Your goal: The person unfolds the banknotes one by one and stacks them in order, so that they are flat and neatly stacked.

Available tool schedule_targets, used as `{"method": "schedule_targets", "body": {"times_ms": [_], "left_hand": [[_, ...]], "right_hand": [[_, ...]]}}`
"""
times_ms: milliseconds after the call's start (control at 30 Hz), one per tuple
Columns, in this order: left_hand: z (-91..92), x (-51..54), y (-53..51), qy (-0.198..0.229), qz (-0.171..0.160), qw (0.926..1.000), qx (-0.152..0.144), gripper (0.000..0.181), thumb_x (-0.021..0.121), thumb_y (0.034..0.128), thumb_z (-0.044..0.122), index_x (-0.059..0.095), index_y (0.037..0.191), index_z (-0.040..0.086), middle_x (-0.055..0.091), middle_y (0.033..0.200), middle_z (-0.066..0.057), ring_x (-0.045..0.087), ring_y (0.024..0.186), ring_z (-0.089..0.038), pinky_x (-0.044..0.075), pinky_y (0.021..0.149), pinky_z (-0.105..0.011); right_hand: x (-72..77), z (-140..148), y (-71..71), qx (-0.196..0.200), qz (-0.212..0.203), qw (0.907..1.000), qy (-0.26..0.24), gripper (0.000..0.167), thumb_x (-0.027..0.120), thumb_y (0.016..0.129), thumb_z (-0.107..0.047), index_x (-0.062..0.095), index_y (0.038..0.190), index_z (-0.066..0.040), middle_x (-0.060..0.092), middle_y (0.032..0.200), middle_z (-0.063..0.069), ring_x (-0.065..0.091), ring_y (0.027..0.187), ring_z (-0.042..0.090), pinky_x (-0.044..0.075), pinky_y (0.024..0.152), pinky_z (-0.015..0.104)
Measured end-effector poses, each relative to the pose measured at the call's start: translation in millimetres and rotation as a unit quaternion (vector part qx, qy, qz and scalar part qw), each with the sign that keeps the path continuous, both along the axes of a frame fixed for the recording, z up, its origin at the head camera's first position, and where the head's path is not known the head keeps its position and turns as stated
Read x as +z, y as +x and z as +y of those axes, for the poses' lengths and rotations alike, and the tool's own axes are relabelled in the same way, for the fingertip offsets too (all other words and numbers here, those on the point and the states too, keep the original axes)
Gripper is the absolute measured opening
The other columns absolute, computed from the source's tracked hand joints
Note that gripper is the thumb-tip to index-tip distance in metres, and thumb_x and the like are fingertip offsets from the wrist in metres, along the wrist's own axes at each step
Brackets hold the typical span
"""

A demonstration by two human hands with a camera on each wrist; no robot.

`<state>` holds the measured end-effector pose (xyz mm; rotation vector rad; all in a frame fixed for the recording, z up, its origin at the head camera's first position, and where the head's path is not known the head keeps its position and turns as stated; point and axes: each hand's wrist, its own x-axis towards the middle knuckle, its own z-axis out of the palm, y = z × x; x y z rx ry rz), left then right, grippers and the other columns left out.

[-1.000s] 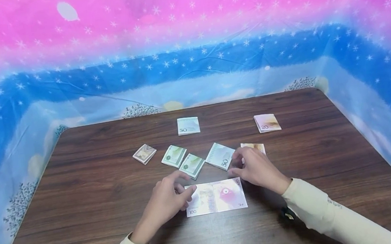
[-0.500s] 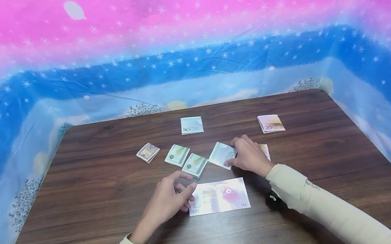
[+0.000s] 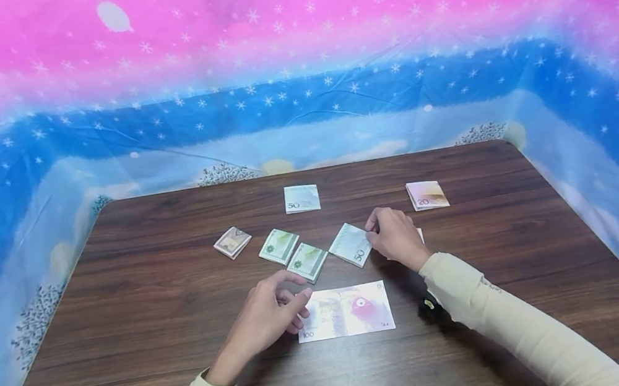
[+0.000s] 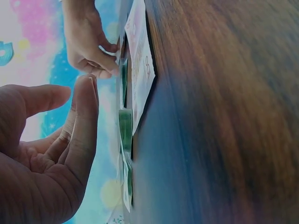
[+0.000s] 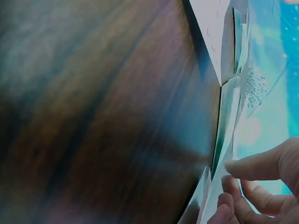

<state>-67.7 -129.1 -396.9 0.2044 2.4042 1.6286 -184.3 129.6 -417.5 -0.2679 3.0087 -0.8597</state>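
Note:
A pinkish 100 note (image 3: pixel 349 311) lies unfolded and flat near the front of the table. My left hand (image 3: pixel 265 312) hovers at its left end, fingers loosely bent with a gap between thumb and forefinger (image 4: pixel 56 140). Beyond the note lies a folded green 50 note (image 3: pixel 350 245), tilted on the wood. My right hand (image 3: pixel 398 237) is at its right edge, thumb and forefinger close to it; the right wrist view shows the fingers (image 5: pixel 252 165) beside the folded paper with nothing plainly gripped. Another note, mostly hidden, lies under or behind the right hand.
Two folded green notes (image 3: pixel 278 246) (image 3: pixel 307 261) and a small brownish folded note (image 3: pixel 233 242) lie to the left. Farther back are a folded 50 note (image 3: pixel 302 198) and a folded 20 note (image 3: pixel 427 195). A patterned cloth (image 3: pixel 282 139) hangs around the wooden table (image 3: pixel 149 332).
My right hand moved up from the unfolded note's corner to the green 50 note, then drew slightly right, uncovering its printed number. My left hand has stayed nearly still.

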Motion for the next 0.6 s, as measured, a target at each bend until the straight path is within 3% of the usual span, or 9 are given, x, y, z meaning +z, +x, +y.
{"method": "schedule_targets", "body": {"times_ms": [267, 600], "left_hand": [[2.7, -0.6, 0.0, 0.014, -0.007, 0.9999, -0.001, 0.026, 0.068, 0.0971, 0.011, 0.061, 0.117, -0.004, 0.071, 0.071, -0.015, 0.068, 0.055, -0.021, 0.061, 0.051, -0.032], [3.8, -1.0, 1.0, 0.019, -0.012, 0.9997, -0.013, 0.028, 0.067, 0.0978, 0.011, 0.06, 0.119, -0.005, 0.071, 0.072, -0.015, 0.069, 0.056, -0.024, 0.061, 0.052, -0.032]], "right_hand": [[-0.8, -1.1, 0.8, 0.024, -0.016, 0.9995, 0.014, 0.051, 0.089, 0.079, -0.03, 0.07, 0.112, 0.004, 0.067, 0.106, 0.016, 0.062, 0.098, 0.032, 0.05, 0.089, 0.051], [0.6, -4.4, -4.3, 0.028, -0.046, 0.9984, 0.016, 0.042, 0.088, 0.08, -0.023, 0.07, 0.108, 0.004, 0.066, 0.102, 0.015, 0.061, 0.09, 0.028, 0.051, 0.083, 0.046]]}}
